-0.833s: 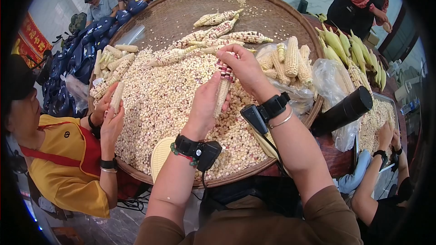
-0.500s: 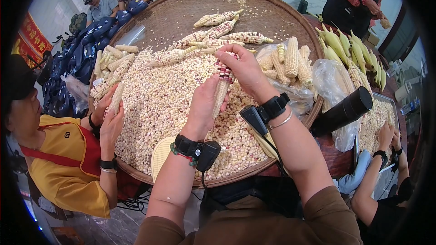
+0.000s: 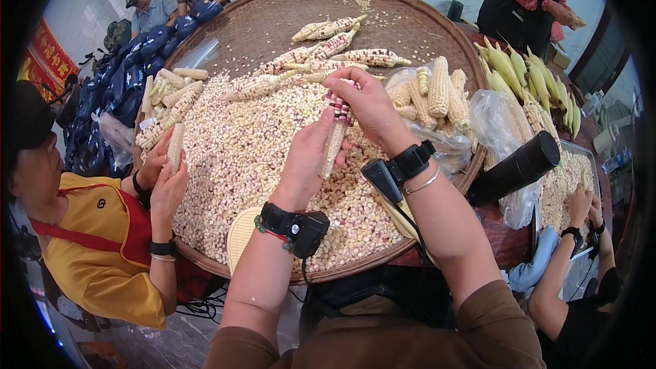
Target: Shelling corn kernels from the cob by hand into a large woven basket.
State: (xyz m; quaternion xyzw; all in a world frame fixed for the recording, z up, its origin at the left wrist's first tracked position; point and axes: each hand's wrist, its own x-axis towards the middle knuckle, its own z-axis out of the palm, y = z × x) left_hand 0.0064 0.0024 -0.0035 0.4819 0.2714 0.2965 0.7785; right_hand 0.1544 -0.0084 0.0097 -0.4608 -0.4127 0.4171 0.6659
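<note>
Both my hands hold one corn cob (image 3: 337, 133) upright over a heap of loose kernels (image 3: 253, 157) in a big round woven tray (image 3: 287, 20). My left hand (image 3: 307, 160) wraps the bare lower part of the cob. My right hand (image 3: 362, 99) grips its top, where red and white kernels remain. Each wrist wears a black strapped device.
Whole speckled cobs (image 3: 328, 48) lie across the tray's middle; stripped cobs (image 3: 167, 99) sit at its left. A person in yellow (image 3: 96, 246) at the left holds a cob. A clear bag of cobs (image 3: 437, 96), a black cylinder (image 3: 512, 167) and yellow cobs (image 3: 526, 75) lie to the right.
</note>
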